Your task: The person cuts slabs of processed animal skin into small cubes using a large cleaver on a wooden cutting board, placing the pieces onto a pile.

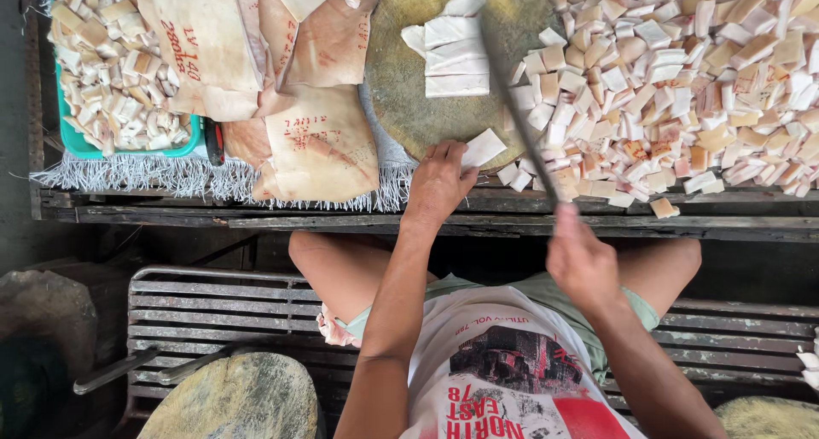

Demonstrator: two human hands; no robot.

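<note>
Weathered wooden bench [256,220] (fringed mat [171,176], round chopping block [409,98], cut pieces [682,81])

A teal tray [77,145] heaped with pale cut cubes is seen at the upper left, large stamped skin slabs [320,140] are laid beside it, and a slatted metal bench [213,307] is placed below.

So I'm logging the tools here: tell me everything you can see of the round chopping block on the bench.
The round chopping block looks like a thick slice of tree trunk, its yellow-brown top worn and scored. It lies flat on the wooden bench, partly over a fringed cloth. White strips of pale fatty skin lie on it; a heap of cut cubes crowds its right rim. The left hand rests at its near edge on one white piece, and the right hand holds a blurred blade across it.
</note>
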